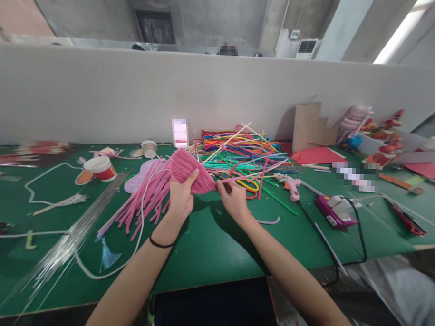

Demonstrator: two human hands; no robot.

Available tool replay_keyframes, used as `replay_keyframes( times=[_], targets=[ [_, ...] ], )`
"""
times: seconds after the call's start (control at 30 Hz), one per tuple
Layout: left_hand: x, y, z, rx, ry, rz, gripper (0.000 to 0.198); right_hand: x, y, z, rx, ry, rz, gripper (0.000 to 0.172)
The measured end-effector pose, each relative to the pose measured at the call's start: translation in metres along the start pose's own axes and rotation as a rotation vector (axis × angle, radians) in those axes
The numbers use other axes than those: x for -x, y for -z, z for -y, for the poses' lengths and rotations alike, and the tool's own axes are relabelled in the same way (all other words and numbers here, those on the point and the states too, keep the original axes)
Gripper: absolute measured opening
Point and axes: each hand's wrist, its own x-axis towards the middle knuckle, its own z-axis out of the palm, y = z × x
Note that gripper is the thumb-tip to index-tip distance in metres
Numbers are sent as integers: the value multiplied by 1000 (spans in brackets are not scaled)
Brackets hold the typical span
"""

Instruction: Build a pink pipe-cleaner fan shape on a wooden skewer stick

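My left hand (181, 196) grips a pink fan-shaped piece (189, 171) made of pipe cleaners, thumb on its front face, held above the green table (214, 243). At the narrow right tip of that piece my right hand (232, 197) pinches closed, where a pink pipe cleaner (252, 174) runs off to the right. A pile of loose pink pipe cleaners (145, 198) lies just left of my left hand.
A heap of coloured pipe cleaners (239, 152) lies behind my hands. Right of it lie a pink glue gun (291, 187), a purple device (335, 210) and black cables. At the left are a paper cup (99, 167), thin wires (68, 238), a white cord. A white partition stands behind.
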Motion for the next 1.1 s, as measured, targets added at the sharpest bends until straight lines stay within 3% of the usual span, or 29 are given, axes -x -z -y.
replay_keyframes(
  times=[0.13, 0.23, 0.4, 0.53, 0.8, 1.1],
  targets=[
    [0, 0, 3, -46, -113, -38, 36, 3, -9, 3, -271, -216, -31, 39],
    [2, 0, 4, -78, -191, -46, 35, 5, -15, 6, -365, -258, -22, 41],
    [3, -1, 3, -81, -184, -21, 34, 7, -13, 5, -370, -223, 24, 37],
    [0, 0, 3, -39, -125, -16, 35, 7, -8, 3, -234, -137, 55, 27],
    [-5, 5, 5, 42, -37, 24, 38, 3, 0, 0, -106, -81, 28, 21],
    [-7, 6, 6, 80, 43, 25, 39, -2, 5, 7, -682, -414, 120, 33]
  ],
)
